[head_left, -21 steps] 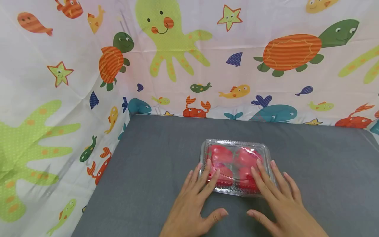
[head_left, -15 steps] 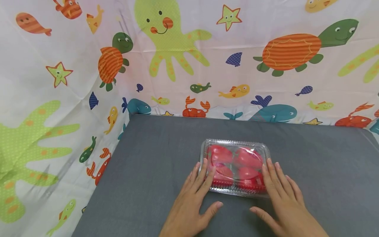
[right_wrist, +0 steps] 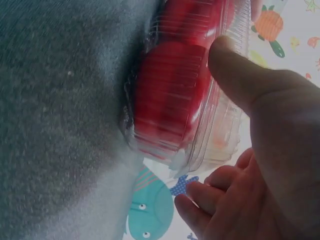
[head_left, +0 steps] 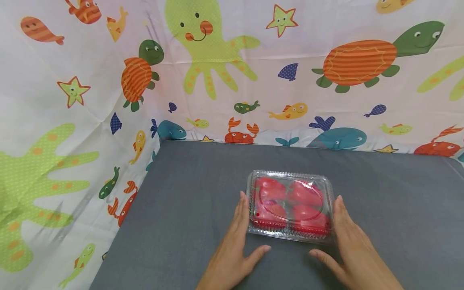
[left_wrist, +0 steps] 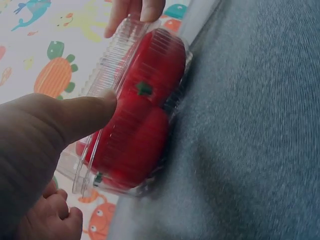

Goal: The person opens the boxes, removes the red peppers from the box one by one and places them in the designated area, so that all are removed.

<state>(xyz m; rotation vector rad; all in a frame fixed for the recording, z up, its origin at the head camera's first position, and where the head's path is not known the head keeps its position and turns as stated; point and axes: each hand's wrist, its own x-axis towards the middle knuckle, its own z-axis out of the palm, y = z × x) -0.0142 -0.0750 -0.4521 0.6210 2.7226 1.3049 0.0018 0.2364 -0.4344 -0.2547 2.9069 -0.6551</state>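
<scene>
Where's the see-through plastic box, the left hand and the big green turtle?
Clear rectangular plastic box (head_left: pixel 290 175): head view, its far rim.
Bare left hand (head_left: pixel 232 249): head view, back of the hand.
Large printed green turtle with orange shell (head_left: pixel 359 63): head view, the shell's middle.

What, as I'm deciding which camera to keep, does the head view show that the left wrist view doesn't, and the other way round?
Only the head view: the lid's oval-ridged top seen from above, and blue spotted fish prints.

Only the left wrist view: a green stem cap seen through the side of the clear box.

Both: that box with its red pieces, the gray cloth, the left grip and the right grip, though the left wrist view catches only part of the right one.
</scene>
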